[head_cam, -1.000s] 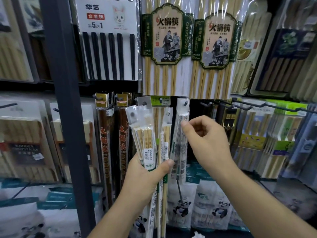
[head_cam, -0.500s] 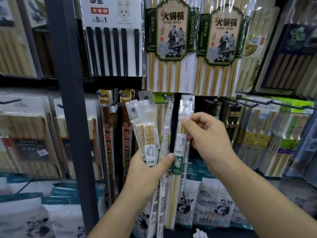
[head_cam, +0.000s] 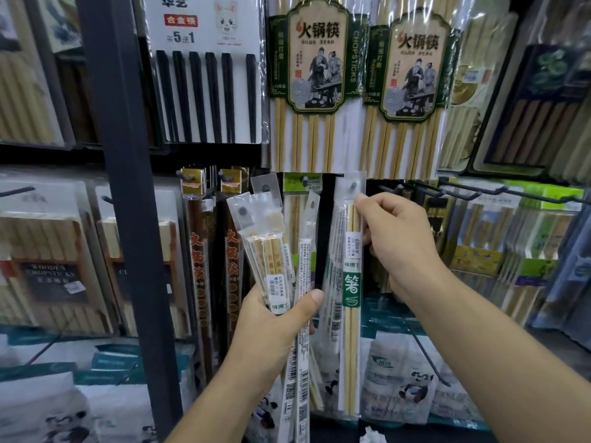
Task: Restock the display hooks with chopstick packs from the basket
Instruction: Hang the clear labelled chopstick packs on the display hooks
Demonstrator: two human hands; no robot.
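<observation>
Right hand (head_cam: 396, 238) pinches upright pack (head_cam: 351, 282), its hole at hook (head_cam: 352, 186) just above; left hand (head_cam: 271, 327) grips spare packs (head_cam: 271, 251) alongside.

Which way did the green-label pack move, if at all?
Yes. The green-label pack moved right, away from the hanging green-header pack, up to the hook, in the right hand.
</observation>
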